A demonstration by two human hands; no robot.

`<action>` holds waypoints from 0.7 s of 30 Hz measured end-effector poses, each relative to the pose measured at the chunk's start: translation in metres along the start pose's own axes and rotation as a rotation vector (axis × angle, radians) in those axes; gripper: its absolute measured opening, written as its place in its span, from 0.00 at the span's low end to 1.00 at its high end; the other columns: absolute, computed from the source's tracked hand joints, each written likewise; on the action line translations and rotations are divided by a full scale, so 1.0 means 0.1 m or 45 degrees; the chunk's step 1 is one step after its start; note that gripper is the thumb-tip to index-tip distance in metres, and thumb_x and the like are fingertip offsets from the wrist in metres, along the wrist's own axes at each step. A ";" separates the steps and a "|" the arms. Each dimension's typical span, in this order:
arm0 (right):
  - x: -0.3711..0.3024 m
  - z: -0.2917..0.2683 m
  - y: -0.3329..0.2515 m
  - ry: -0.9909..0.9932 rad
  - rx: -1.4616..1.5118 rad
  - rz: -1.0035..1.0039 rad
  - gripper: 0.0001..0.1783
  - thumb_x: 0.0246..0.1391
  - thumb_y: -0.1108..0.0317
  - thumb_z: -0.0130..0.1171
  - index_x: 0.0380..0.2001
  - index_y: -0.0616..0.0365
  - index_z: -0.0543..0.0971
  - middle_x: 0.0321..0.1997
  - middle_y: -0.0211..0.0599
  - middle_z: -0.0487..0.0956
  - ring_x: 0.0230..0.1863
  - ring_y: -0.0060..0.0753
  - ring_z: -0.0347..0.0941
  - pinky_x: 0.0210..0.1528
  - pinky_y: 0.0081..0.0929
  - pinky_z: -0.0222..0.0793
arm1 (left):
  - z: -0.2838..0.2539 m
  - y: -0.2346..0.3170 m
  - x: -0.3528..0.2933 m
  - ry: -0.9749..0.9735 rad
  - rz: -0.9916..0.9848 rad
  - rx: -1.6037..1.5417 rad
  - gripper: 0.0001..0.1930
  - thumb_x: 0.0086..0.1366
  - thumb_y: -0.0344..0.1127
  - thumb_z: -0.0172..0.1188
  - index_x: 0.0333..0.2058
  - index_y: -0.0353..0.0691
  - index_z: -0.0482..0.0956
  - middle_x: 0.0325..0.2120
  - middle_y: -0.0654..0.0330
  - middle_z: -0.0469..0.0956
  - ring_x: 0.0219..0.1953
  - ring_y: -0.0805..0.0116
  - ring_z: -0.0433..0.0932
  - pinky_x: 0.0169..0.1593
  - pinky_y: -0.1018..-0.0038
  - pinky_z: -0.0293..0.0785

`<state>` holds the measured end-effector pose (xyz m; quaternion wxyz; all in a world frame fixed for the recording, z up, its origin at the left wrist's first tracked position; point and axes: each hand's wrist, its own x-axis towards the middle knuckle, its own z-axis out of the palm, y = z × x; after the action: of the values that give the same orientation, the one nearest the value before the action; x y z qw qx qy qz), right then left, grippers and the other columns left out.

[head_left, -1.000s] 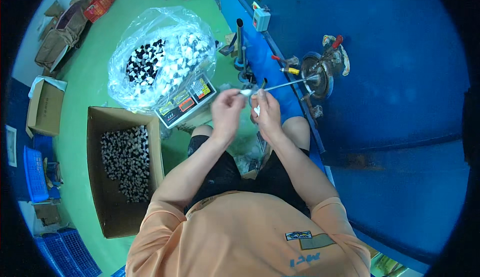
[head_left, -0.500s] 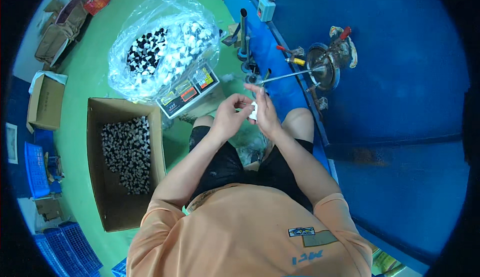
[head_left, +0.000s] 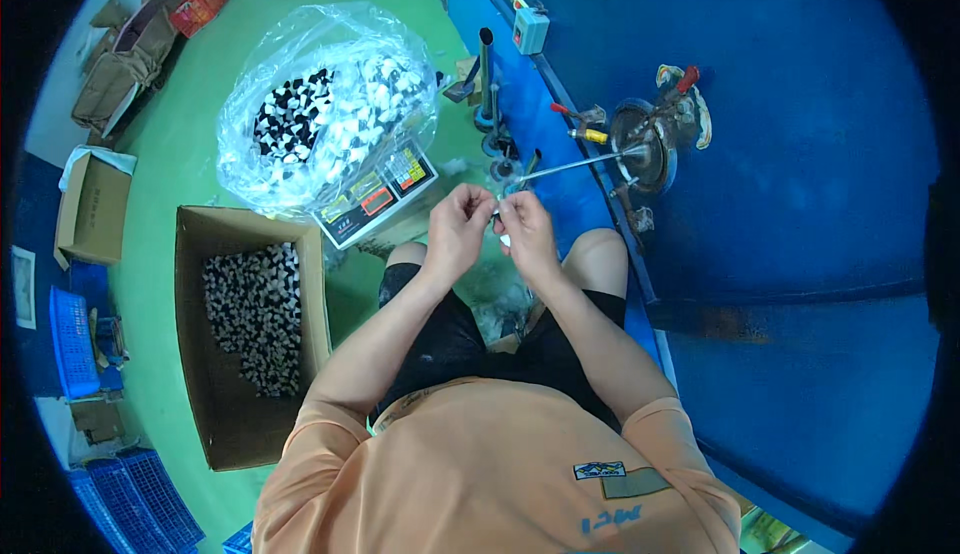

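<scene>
Above my knees my two hands meet, fingertips nearly touching. My right hand (head_left: 527, 232) is closed around a small black-and-white piece (head_left: 505, 241); its white end shows below the fingers and a dark bit between the fingertips. In a pinch at that same spot is my left hand (head_left: 457, 229), its thumb and forefinger at the piece's upper end. Fingers cover most of the piece, so its exact kind cannot be made out. Ahead to the left, a clear plastic bag (head_left: 240, 144) holds many similar black and white pieces. More of them fill part of a cardboard box (head_left: 315, 304) on my left.
The bag rests on a weighing scale (head_left: 345, 224) with a coloured panel. At right stands a blue machine surface (head_left: 780, 204) with a round metal fixture (head_left: 640, 149), a rod and red-handled clamps. Upright metal tubes (head_left: 486, 74) stand ahead. Blue crates (head_left: 130, 499) sit at far left.
My right hand has turned from fingers stretched upward to a curled pinch. The left fingertips have come up against it, and the white piece now sits slightly lower.
</scene>
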<state>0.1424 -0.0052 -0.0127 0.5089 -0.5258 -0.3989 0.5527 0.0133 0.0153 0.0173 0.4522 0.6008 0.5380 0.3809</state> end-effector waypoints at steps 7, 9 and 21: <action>-0.05 0.09 -0.07 0.156 0.221 -0.013 0.08 0.66 0.65 0.50 0.39 0.58 0.72 0.26 0.30 0.73 0.22 0.17 0.64 0.19 0.15 0.60 | 0.19 -0.10 -0.02 0.166 -0.196 -0.741 0.07 0.66 0.26 0.57 0.41 0.31 0.78 0.30 0.59 0.79 0.31 0.75 0.77 0.38 0.82 0.74; -0.06 0.07 -0.09 0.127 0.189 0.016 0.08 0.65 0.65 0.50 0.39 0.58 0.72 0.26 0.31 0.73 0.23 0.18 0.65 0.20 0.15 0.61 | 0.17 -0.10 0.02 0.123 -0.264 -0.877 0.07 0.67 0.26 0.57 0.41 0.31 0.78 0.31 0.59 0.79 0.31 0.75 0.78 0.38 0.82 0.75; -0.02 -0.09 -0.07 0.272 0.239 -0.116 0.09 0.66 0.64 0.50 0.38 0.59 0.74 0.26 0.29 0.72 0.21 0.16 0.63 0.19 0.14 0.58 | 0.13 -0.02 0.15 -0.053 -0.295 -0.854 0.09 0.67 0.26 0.57 0.45 0.30 0.78 0.33 0.58 0.80 0.33 0.75 0.78 0.39 0.82 0.76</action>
<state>0.1523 -0.0070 -0.0063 0.6199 -0.5130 -0.3127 0.5048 0.0271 0.0287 0.0107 0.6755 0.3614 0.4382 0.4702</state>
